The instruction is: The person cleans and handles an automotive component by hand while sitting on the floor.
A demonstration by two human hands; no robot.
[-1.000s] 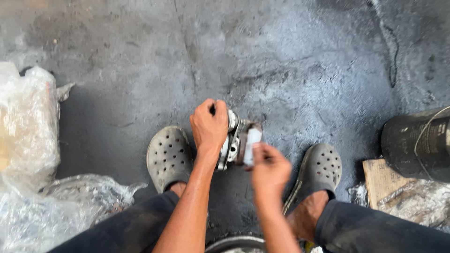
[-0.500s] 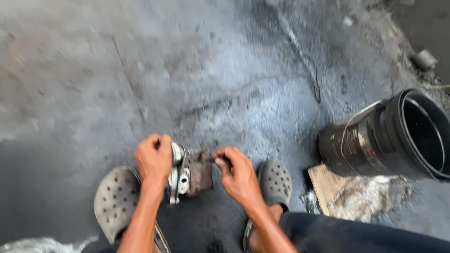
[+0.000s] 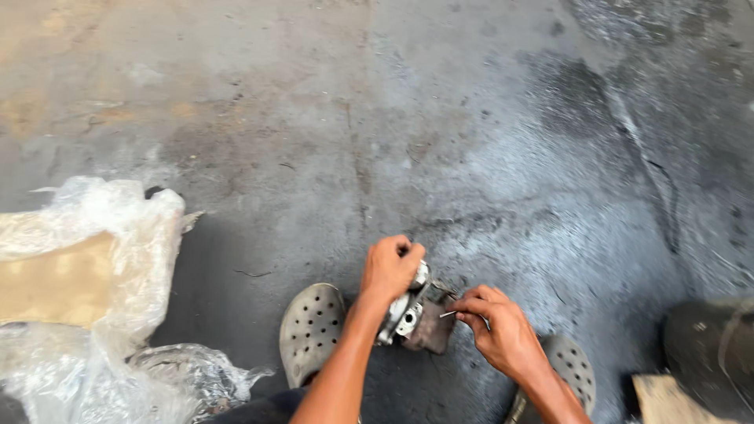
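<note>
The left hand point(image 3: 390, 269) grips the top of a grimy grey-and-rust metal machine part point(image 3: 414, 316), fingers clamped around it. The part stands on the stained concrete floor point(image 3: 440, 133) between two grey perforated clogs point(image 3: 311, 333). The right hand point(image 3: 496, 331) pinches a thin silver metal pin point(image 3: 448, 314) against the part's right side, fingertips together. Crumpled clear plastic sheeting point(image 3: 102, 259) lies well apart, left.
</note>
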